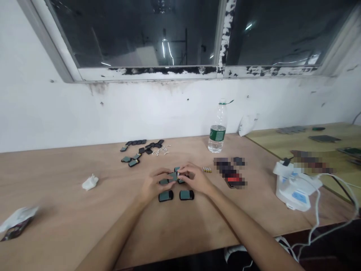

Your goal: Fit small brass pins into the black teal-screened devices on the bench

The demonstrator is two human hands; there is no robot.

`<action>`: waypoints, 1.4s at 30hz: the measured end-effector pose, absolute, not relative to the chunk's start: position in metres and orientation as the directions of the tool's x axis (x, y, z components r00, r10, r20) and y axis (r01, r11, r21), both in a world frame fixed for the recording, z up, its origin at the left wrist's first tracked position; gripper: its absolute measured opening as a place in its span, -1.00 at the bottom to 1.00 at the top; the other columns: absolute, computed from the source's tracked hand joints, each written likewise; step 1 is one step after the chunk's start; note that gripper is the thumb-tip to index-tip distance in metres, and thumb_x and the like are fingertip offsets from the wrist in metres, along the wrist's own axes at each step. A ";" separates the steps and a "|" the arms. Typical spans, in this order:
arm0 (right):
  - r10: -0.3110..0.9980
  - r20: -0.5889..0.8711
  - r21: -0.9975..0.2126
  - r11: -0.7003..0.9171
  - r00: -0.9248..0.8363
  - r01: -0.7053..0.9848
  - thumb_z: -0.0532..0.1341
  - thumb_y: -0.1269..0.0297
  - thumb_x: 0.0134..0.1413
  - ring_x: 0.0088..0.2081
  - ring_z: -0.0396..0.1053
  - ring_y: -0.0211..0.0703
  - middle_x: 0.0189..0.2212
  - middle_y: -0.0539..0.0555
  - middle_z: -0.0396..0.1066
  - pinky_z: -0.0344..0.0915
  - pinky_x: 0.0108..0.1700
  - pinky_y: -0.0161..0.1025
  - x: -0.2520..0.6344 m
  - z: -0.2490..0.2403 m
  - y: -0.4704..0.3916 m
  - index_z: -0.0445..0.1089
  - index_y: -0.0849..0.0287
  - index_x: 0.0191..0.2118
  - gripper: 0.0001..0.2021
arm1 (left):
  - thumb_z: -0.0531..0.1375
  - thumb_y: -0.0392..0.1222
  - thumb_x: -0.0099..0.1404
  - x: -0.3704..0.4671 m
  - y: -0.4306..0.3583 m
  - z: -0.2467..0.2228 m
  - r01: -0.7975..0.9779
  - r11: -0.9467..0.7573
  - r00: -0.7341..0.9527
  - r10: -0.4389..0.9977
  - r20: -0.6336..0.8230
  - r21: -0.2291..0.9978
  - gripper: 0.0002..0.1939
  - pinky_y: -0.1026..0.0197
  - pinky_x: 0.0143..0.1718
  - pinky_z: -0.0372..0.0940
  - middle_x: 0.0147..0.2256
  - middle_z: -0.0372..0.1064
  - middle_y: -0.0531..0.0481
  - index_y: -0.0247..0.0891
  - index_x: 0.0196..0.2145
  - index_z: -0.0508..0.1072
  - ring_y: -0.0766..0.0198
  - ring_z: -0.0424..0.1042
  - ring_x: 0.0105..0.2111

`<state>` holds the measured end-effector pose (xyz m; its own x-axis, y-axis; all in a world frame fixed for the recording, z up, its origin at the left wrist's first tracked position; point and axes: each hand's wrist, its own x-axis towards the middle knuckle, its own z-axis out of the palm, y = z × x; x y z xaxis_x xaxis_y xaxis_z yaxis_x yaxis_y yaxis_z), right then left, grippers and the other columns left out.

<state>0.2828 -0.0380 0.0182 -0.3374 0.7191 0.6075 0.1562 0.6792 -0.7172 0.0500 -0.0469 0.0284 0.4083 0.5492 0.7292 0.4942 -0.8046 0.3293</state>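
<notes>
Near the middle of the table, my left hand [155,182] grips a small black device with a grey-green face [172,176] between thumb and fingers. Pinched in my right hand [194,177], at the device's right end, is a small battery [178,175] with a yellowish part; the fingers partly cover it. More such devices lie under and behind my hands, partly hidden. Closer to me are a left device [166,195] and a right device [186,195], both flat on the table. Several small gold-and-white batteries [207,169] lie in a row right of my right hand.
Farther back lie several black devices [134,162], black covers [152,146] and small white pieces [160,151]. A water bottle [217,131] stands by the wall. White crumpled tissue [90,182] is on the left, a white power strip with cables [295,188] on the right.
</notes>
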 end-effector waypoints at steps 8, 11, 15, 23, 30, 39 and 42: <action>0.721 0.568 -0.748 0.654 -0.396 0.118 0.43 0.17 0.06 -0.16 0.52 -0.07 -0.06 0.17 0.54 0.51 -0.09 -0.12 0.283 0.010 -0.037 0.51 0.11 -0.03 -0.65 | 0.35 -0.08 0.28 0.049 -0.046 0.028 0.483 -0.807 0.378 0.541 0.752 0.338 -0.87 0.14 -0.17 0.56 -0.17 0.58 -0.12 -0.17 -0.33 0.61 0.13 0.61 -0.24; 0.672 0.646 -0.670 0.727 -0.362 0.153 0.37 0.19 0.16 -0.10 0.52 -0.04 -0.10 0.15 0.56 0.49 -0.03 -0.09 0.282 0.010 -0.036 0.57 0.07 -0.10 -0.80 | 0.36 -0.10 0.28 0.050 -0.046 0.027 0.465 -0.812 0.370 0.540 0.756 0.353 -0.89 0.13 -0.14 0.55 -0.15 0.58 -0.11 -0.17 -0.31 0.61 0.13 0.60 -0.22; 0.654 0.658 -0.624 0.751 -0.374 0.216 0.35 0.16 0.19 0.03 0.49 0.00 -0.02 0.13 0.55 0.40 0.13 -0.04 0.283 0.017 -0.037 0.59 0.00 -0.04 -0.76 | 0.36 -0.03 0.26 0.049 -0.045 0.027 0.494 -0.758 0.321 0.614 0.721 0.426 -0.83 0.10 -0.12 0.54 -0.16 0.59 -0.11 -0.17 -0.33 0.61 0.13 0.60 -0.21; 0.828 0.540 -0.678 0.534 -0.150 0.506 0.13 0.39 0.25 -0.21 0.44 -0.09 -0.23 0.13 0.53 0.38 -0.02 -0.13 0.343 0.030 -0.010 0.59 0.16 -0.16 -0.75 | 0.33 0.09 0.24 0.019 -0.018 0.023 0.684 -0.490 0.116 0.805 0.582 0.540 -0.73 0.04 -0.14 0.48 -0.18 0.60 -0.10 -0.17 -0.38 0.57 0.04 0.59 -0.21; 0.924 0.317 -0.588 0.368 -0.213 0.720 0.26 0.41 0.09 0.01 0.41 0.10 -0.13 0.18 0.53 0.28 0.15 -0.02 0.372 0.022 -0.003 0.62 0.15 -0.19 -0.79 | 0.29 0.15 0.21 0.003 0.000 0.008 0.654 -0.439 0.213 0.888 0.407 0.616 -0.66 0.12 -0.24 0.45 -0.18 0.59 -0.10 -0.20 -0.40 0.50 0.10 0.56 -0.26; 0.901 0.291 -0.541 0.431 -0.321 0.722 0.40 0.26 0.04 0.02 0.38 0.15 -0.14 0.17 0.51 0.24 0.17 0.05 0.371 0.018 -0.004 0.63 0.12 -0.24 -0.86 | 0.30 0.25 0.17 0.006 -0.007 0.020 0.683 -0.307 0.182 0.950 0.253 0.662 -0.52 0.01 -0.12 0.46 -0.12 0.58 -0.09 -0.17 -0.15 0.56 -0.01 0.54 -0.16; 0.863 0.374 -0.573 0.502 -0.338 0.648 0.43 0.22 0.03 0.01 0.38 0.10 -0.16 0.16 0.50 0.26 0.14 0.01 0.366 0.017 -0.003 0.62 0.11 -0.22 -0.82 | 0.27 0.28 0.21 0.016 -0.014 0.032 0.601 -0.309 0.131 0.948 0.291 0.737 -0.46 0.00 -0.02 0.45 0.04 0.52 -0.12 -0.17 -0.05 0.54 -0.05 0.52 -0.02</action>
<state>0.3660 -0.0032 0.0167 -0.3383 0.8634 0.3743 0.6478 0.5022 -0.5729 0.0164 -0.0139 0.0325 0.1305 0.9478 0.2910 0.6014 -0.3090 0.7367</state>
